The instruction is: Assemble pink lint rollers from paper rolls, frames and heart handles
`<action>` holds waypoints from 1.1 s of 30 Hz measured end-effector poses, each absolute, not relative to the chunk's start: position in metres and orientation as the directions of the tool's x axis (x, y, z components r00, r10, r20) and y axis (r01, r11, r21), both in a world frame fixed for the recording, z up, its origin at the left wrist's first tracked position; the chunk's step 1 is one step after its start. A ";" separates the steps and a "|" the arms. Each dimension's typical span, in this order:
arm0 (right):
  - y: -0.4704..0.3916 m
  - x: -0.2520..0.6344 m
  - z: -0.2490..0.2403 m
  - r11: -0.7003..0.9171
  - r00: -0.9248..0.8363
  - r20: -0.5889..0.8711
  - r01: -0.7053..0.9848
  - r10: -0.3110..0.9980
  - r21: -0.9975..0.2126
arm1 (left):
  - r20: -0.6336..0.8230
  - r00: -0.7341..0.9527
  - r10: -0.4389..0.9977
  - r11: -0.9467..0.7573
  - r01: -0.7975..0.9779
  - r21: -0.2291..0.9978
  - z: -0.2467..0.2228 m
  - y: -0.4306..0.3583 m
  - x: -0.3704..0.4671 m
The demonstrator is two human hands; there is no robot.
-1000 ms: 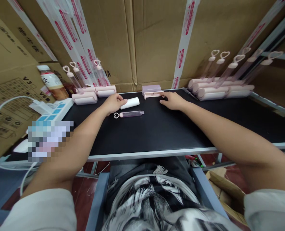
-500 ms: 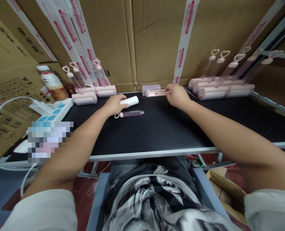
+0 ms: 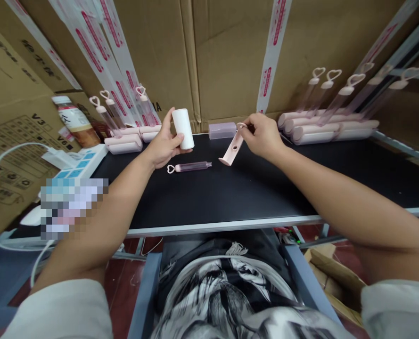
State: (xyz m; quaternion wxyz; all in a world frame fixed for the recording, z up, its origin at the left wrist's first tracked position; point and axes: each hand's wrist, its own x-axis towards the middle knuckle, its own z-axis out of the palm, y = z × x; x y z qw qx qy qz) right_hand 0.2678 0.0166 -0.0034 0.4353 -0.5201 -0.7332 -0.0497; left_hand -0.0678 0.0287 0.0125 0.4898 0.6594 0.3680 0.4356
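My left hand (image 3: 164, 141) grips a white lint-roller roll (image 3: 184, 128), held nearly upright above the black tabletop. The fingers of my right hand (image 3: 264, 135) pinch one end of a pale pink roller holder (image 3: 234, 147), an open trough with end plates and a round hole in its middle. It slants down toward the table. Below the roll, a translucent purple handle (image 3: 194, 166) with a pink heart loop lies flat. Behind the holder rests a translucent lilac cover (image 3: 222, 131).
Lint rollers with upright heart handles stand at the left (image 3: 123, 142) and, several together, at the right (image 3: 317, 133). A drink bottle (image 3: 77, 121), a white power strip (image 3: 83, 162) and a blurred-out device (image 3: 74, 207) are at left. Cardboard (image 3: 226, 56) backs the table.
My left hand has lifted the white roll off the table and tipped it upright. My right hand has raised the pink holder and swung its free end toward me.
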 end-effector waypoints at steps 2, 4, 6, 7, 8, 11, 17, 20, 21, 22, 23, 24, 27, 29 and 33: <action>0.012 0.265 -0.002 0.486 -0.057 0.685 0.748 0.726 -0.453 | 0.229 0.382 0.895 -0.246 -0.004 0.969 0.015 0.023 -0.064; 0.005 0.262 0.000 0.497 -0.041 0.672 0.706 0.739 -0.504 | 0.243 0.394 0.886 -0.252 -0.031 0.967 0.017 0.016 -0.058; -0.004 0.257 0.003 0.485 -0.035 0.656 0.703 0.754 -0.520 | 0.237 0.388 0.890 -0.257 -0.001 0.966 0.020 0.007 -0.048; -0.009 0.254 0.005 0.482 -0.041 0.646 0.702 0.762 -0.524 | 0.221 0.383 0.897 -0.254 0.036 0.967 0.021 0.002 -0.043; -0.014 0.251 0.007 0.488 -0.053 0.635 0.691 0.771 -0.533 | 0.195 0.380 0.904 -0.243 0.082 0.967 0.022 -0.004 -0.037; -0.023 0.242 0.010 0.535 -0.106 0.587 0.563 0.803 -0.630 | 0.098 0.408 0.908 -0.187 0.186 0.964 0.024 -0.020 -0.023; -0.022 0.231 0.005 0.455 -0.148 0.433 0.195 0.889 -0.869 | 0.061 0.535 0.843 -0.175 0.166 0.970 0.018 -0.034 -0.012; -0.021 0.230 0.003 0.453 -0.131 0.437 0.138 0.890 -0.881 | 0.057 0.569 0.821 -0.189 0.175 0.966 0.016 -0.033 -0.013; -0.021 0.229 0.002 0.460 -0.131 0.445 0.127 0.886 -0.879 | 0.057 0.582 0.811 -0.190 0.169 0.967 0.015 -0.034 -0.013; -0.022 0.229 0.001 0.470 -0.132 0.456 0.118 0.880 -0.874 | 0.056 0.596 0.801 -0.186 0.159 0.970 0.015 -0.034 -0.013; -0.022 0.228 0.001 0.487 -0.129 0.473 0.112 0.872 -0.866 | 0.053 0.610 0.791 -0.178 0.146 0.973 0.015 -0.035 -0.013; -0.022 0.227 0.000 0.510 -0.121 0.498 0.111 0.859 -0.853 | 0.049 0.623 0.781 -0.167 0.132 0.977 0.015 -0.036 -0.012; -0.022 0.223 -0.002 0.602 -0.061 0.600 0.143 0.797 -0.785 | 0.036 0.655 0.755 -0.128 0.093 0.987 0.015 -0.040 -0.009; -0.023 0.220 -0.003 0.633 -0.038 0.636 0.166 0.771 -0.756 | 0.034 0.674 0.738 -0.111 0.071 0.991 0.015 -0.042 -0.008; -0.024 0.216 -0.004 0.612 -0.049 0.613 0.158 0.788 -0.775 | 0.032 0.704 0.710 -0.104 0.061 0.993 0.014 -0.041 -0.007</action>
